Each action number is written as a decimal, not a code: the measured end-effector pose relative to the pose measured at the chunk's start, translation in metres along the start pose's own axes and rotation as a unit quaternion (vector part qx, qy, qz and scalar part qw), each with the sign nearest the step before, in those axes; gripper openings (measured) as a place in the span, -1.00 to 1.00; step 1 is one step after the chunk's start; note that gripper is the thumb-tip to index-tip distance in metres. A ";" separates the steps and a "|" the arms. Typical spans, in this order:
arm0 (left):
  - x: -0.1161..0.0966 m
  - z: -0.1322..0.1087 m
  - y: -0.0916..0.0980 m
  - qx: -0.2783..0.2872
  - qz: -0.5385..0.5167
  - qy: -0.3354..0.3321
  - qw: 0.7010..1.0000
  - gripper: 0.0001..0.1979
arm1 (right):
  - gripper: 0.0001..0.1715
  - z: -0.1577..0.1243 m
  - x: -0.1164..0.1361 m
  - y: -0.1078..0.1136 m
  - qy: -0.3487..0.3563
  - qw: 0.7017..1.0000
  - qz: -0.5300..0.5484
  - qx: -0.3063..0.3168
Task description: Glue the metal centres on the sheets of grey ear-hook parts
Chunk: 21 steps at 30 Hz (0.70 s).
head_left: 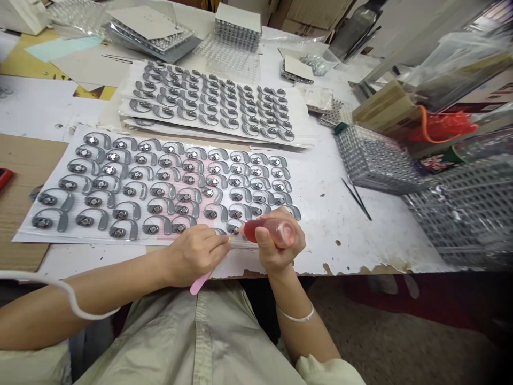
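Note:
Rows of grey ear-hook-shaped parts with shiny metal discs (160, 184) lie on a white sheet (52, 230) in front of me. My left hand (195, 255) is shut on a pink stick (201, 282), whose thin tip reaches the sheet's near row. My right hand (278, 240) grips a red translucent squeeze bottle (266, 232). The bottle's narrow nozzle points left and sits almost on one ear-hook part (233, 227). My two hands are close together, and they hide the near end of that row.
Behind stands a stacked sheet of similar parts (212, 101). Wire mesh racks (374, 160) sit to the right, with dark tweezers (356, 199) beside them. Cardboard (24, 187) lies under the sheet's left side. A white cable (60, 294) crosses my left forearm. Clear trays (228, 56) stand at the back.

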<state>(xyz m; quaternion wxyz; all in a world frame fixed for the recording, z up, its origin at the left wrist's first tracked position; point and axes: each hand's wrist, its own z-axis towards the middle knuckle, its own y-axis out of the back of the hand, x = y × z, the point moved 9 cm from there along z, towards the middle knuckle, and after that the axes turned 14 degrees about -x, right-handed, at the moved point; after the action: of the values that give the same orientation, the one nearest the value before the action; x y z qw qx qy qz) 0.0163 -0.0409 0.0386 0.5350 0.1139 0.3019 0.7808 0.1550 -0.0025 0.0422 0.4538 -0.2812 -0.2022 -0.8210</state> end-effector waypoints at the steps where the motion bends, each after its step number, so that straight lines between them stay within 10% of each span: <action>1: 0.000 0.000 0.000 0.002 0.001 0.003 1.000 -0.89 | -0.81 0.000 0.000 0.000 0.001 1.000 -0.002 0.001; 21: 0.003 0.002 0.003 -0.022 -0.008 0.014 1.000 -0.92 | -0.83 0.000 0.001 0.006 0.034 0.999 -0.032 -0.028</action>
<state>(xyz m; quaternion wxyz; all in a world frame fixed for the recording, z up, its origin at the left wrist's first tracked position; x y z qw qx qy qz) 0.0136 -0.0384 0.0412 0.5394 0.0885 0.2929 0.7845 0.1595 -0.0062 0.0437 0.4258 -0.2592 -0.1731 -0.8494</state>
